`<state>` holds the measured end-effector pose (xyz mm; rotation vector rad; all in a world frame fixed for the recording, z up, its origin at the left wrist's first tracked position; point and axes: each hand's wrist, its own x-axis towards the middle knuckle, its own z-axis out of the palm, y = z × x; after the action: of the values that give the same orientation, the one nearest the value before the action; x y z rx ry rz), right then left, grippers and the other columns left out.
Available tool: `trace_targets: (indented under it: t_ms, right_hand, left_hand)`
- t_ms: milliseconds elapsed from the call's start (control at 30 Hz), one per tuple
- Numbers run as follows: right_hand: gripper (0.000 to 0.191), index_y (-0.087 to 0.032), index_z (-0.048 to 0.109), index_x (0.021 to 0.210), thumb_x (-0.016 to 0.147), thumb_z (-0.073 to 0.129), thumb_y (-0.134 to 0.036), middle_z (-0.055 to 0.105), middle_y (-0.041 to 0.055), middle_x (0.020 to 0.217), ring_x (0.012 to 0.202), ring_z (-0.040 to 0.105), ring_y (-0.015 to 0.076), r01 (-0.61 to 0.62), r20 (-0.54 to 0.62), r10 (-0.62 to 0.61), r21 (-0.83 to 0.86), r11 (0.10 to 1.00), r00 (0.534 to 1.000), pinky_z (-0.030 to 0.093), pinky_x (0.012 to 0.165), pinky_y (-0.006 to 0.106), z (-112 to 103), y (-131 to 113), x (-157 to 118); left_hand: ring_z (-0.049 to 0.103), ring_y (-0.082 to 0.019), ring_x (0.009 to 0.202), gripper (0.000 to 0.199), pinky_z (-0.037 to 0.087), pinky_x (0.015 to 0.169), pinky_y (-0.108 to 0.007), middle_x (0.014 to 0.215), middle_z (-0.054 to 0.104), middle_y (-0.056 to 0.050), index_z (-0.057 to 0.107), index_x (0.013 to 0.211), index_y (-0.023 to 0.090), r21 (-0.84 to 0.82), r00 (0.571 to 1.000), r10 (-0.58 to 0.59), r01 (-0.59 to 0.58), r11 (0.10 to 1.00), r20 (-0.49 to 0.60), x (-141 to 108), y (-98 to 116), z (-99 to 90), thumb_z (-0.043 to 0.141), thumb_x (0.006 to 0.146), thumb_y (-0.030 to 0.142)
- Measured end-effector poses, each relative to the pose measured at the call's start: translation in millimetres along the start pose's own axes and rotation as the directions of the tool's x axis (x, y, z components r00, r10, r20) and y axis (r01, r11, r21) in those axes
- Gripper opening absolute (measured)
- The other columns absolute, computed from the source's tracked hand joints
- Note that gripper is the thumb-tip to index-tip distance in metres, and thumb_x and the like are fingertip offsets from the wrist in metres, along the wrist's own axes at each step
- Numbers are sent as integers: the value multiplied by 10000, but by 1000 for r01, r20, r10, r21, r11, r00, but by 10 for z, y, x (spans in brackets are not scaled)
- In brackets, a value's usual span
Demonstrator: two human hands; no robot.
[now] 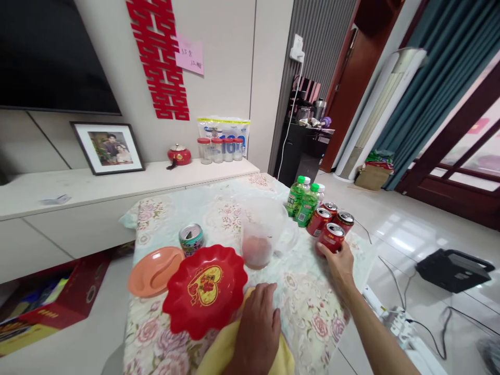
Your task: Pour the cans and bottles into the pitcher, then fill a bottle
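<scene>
My right hand (pixel 339 263) wraps its fingers round a red drink can (pixel 333 235), the front one of a cluster of upright red cans (pixel 319 221). My left hand (pixel 260 317) rests with its fingers stretched out over a yellow cloth (pixel 221 341) at the near edge of the table. Just left of it lies a red scalloped plate (pixel 179 291) with a gold heart print. Between the hands and further back stands a cloudy plastic pitcher (pixel 255 221), with something orange showing in its lower part.
An orange divided dish (pixel 150 271) and a teal can (pixel 191 237) sit on the left of the flowered tablecloth (pixel 312 317). Green-capped bottles (pixel 307 205) stand behind the red cans. Jars (pixel 216 151) line the white cabinet. Cables and a power strip (pixel 400 323) lie on the floor at right.
</scene>
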<state>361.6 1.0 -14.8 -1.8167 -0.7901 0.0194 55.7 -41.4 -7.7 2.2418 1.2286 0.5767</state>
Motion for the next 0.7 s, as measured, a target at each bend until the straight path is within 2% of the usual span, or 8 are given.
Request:
trace_targets:
  t_ms: [67, 133, 233, 333, 400, 500, 600, 700]
  right_hand:
    - [659, -154, 651, 968, 603, 828, -673, 709, 85, 897, 791, 640, 261, 33, 65, -36, 48, 998, 997, 538, 730, 402, -68, -164, -70]
    - [674, -158, 652, 1019, 617, 820, -672, 726, 90, 930, 817, 667, 270, 74, 147, -89, 102, 992, 985, 553, 745, 407, -133, -372, -83]
    - [695, -169, 651, 1147, 655, 836, -623, 732, 102, 1080, 935, 696, 287, 147, 255, -186, 163, 976, 949, 572, 835, 427, -228, -734, -4]
    - [714, -175, 663, 1174, 619, 887, -564, 718, 107, 1133, 992, 687, 312, 273, 314, -304, 140, 952, 899, 558, 904, 462, -315, -1102, 134]
    - [688, -179, 656, 1225, 682, 853, -552, 707, 114, 1157, 1026, 675, 328, 474, 354, -457, 44, 880, 816, 547, 931, 490, -357, -1322, 224]
    - [620, -204, 612, 1310, 790, 764, -506, 683, 121, 1210, 1057, 670, 333, 708, 419, -632, -39, 705, 652, 554, 922, 495, -382, -1582, 342]
    - [588, -226, 545, 1382, 846, 680, -425, 653, 131, 1276, 1096, 666, 335, 840, 468, -728, -61, 539, 501, 564, 924, 500, -363, -1754, 460]
    - [588, -208, 506, 1415, 867, 635, -379, 631, 156, 1302, 1138, 651, 349, 915, 519, -766, -84, 395, 378, 564, 943, 517, -324, -1878, 569]
  left_hand:
    - [577, -298, 1358, 572, 449, 1185, -491, 1413, 639, -156, 588, 1435, 127, -13, 997, -49, 50, 999, 67, 6, 67, -74, 408, 894, 79]
    - [559, -287, 1368, 585, 423, 1201, -473, 1428, 625, -147, 574, 1451, 131, -23, 990, -87, 90, 996, 115, 11, 128, -141, 396, 899, 62]
    - [537, -268, 1380, 603, 394, 1215, -445, 1440, 613, -131, 564, 1464, 145, -41, 979, -126, 134, 990, 159, 12, 182, -207, 388, 896, 44]
    - [509, -260, 1406, 595, 362, 1236, -435, 1467, 592, -132, 548, 1479, 143, -51, 974, -143, 154, 987, 176, 8, 192, -227, 392, 911, 56]
    - [503, -259, 1409, 587, 353, 1240, -433, 1467, 590, -130, 545, 1481, 144, -53, 974, -145, 157, 986, 176, 6, 186, -226, 394, 920, 66]
    - [511, -257, 1390, 583, 356, 1231, -427, 1444, 601, -117, 552, 1474, 163, -60, 975, -142, 154, 986, 169, 2, 172, -218, 397, 919, 71]
    - [521, -250, 1370, 580, 362, 1220, -412, 1426, 610, -104, 560, 1464, 180, -75, 978, -136, 149, 986, 156, -7, 150, -191, 403, 915, 75]
    - [527, -244, 1362, 580, 363, 1215, -398, 1413, 620, -91, 570, 1452, 199, -99, 985, -116, 129, 987, 126, -20, 111, -134, 398, 912, 77]
